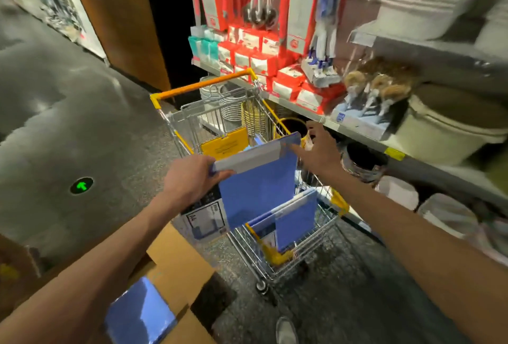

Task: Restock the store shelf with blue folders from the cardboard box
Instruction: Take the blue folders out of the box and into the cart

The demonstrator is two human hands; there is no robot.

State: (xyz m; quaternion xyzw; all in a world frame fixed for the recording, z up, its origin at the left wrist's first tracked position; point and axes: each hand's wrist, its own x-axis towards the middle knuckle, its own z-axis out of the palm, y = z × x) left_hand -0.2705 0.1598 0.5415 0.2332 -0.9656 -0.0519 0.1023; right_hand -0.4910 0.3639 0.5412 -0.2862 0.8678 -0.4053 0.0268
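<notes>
Your left hand (189, 178) grasps a blue plastic folder (258, 186), not yet shelved, right hand (320, 151) fingers released; more wait in the near brown cardboard box (176, 258).

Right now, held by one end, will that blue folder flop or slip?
Probably fairly stiff: the blue folder hangs flat from the left hand, no sag. Likely light, since one hand carries it by its grey edge strip. Smooth cover may slip; steady it with the right hand.
</notes>
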